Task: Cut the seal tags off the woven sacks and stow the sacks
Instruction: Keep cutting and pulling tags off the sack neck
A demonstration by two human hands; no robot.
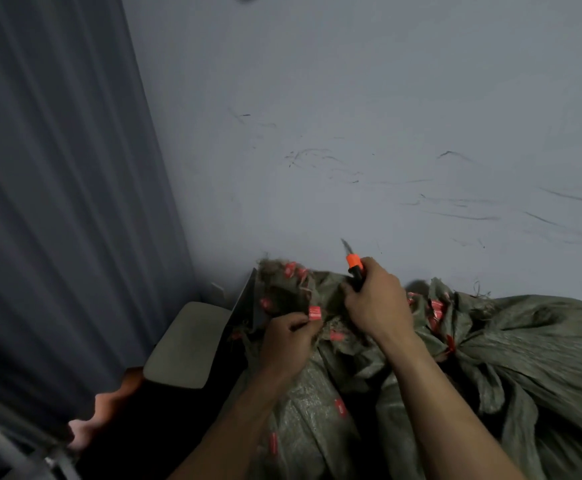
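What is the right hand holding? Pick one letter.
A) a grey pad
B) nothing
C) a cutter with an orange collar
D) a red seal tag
C: the right hand grips the cutter, its orange collar sticking up above the hand; the left hand pinches a red seal tag.

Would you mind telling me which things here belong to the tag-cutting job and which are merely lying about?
Part of the job:
- left hand, pinching a red seal tag
- right hand, gripping the knife
- woven sacks, with more red tags on them

Just lying about:
- grey pad beside the sacks
- curtain
- scuffed wall
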